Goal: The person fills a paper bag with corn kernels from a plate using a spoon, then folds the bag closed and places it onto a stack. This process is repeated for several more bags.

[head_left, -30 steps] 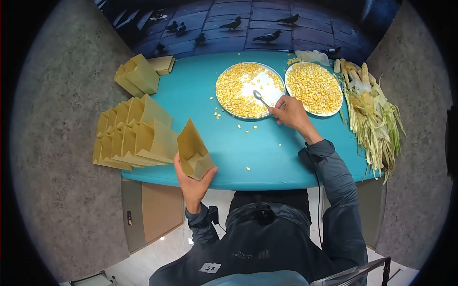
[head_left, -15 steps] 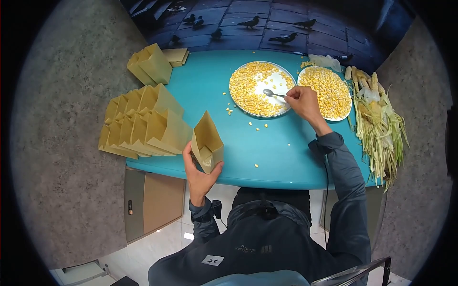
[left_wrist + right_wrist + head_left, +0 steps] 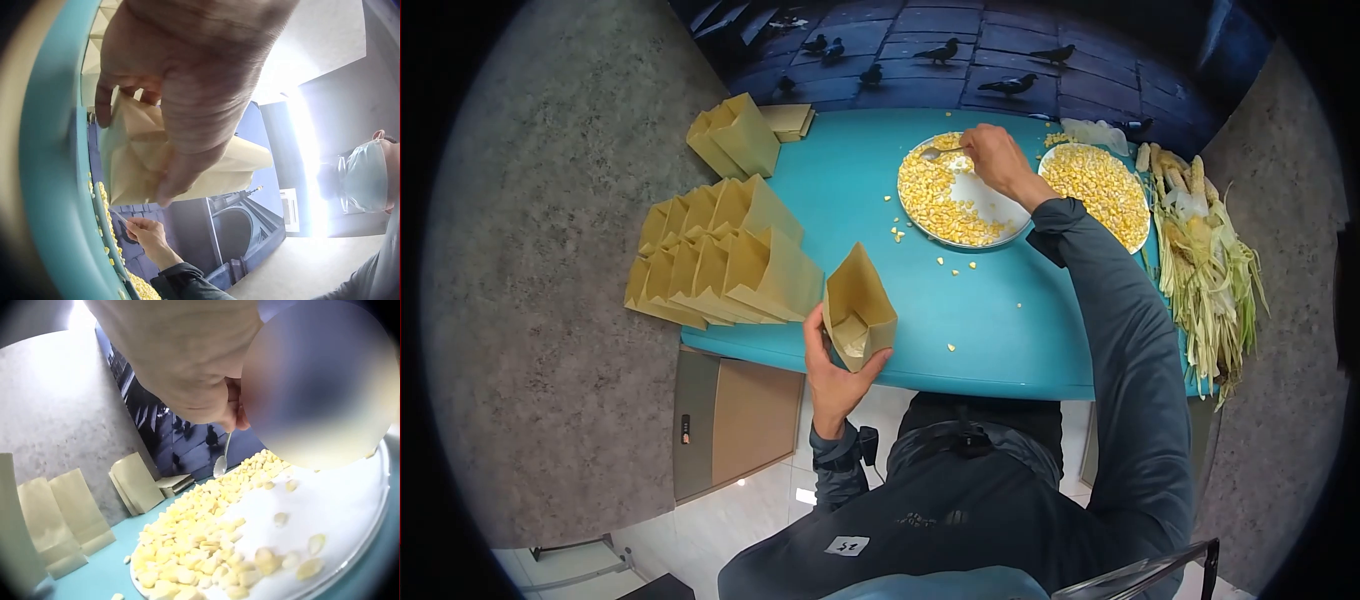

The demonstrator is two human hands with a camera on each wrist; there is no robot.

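At the table's front edge my left hand [image 3: 833, 388] holds an open brown paper bag [image 3: 874, 300], fingers on one side and thumb on the other. Its mouth faces up toward the head camera, and its bottom looks pale inside. Over the far part of a round white plate [image 3: 992, 203], my right hand [image 3: 998, 160] pinches a small metal spoon [image 3: 941, 153] by its handle. Loose yellow corn kernels [image 3: 940, 205] cover the plate's left and near side. In the right wrist view the spoon's bowl [image 3: 220, 466] hangs close over the kernels' far edge.
Two rows of open paper bags [image 3: 775, 275] stand at the left, with more bags [image 3: 740, 135] behind them. A second plate heaped with kernels [image 3: 1100, 190] is at the right. Beyond it lie corn husks and cobs [image 3: 1210, 270]. Stray kernels dot the teal table [image 3: 1000, 340].
My right hand has carried the spoon from the plate's near right side to its far side. The left hand still holds the bag. The head view has shifted somewhat.
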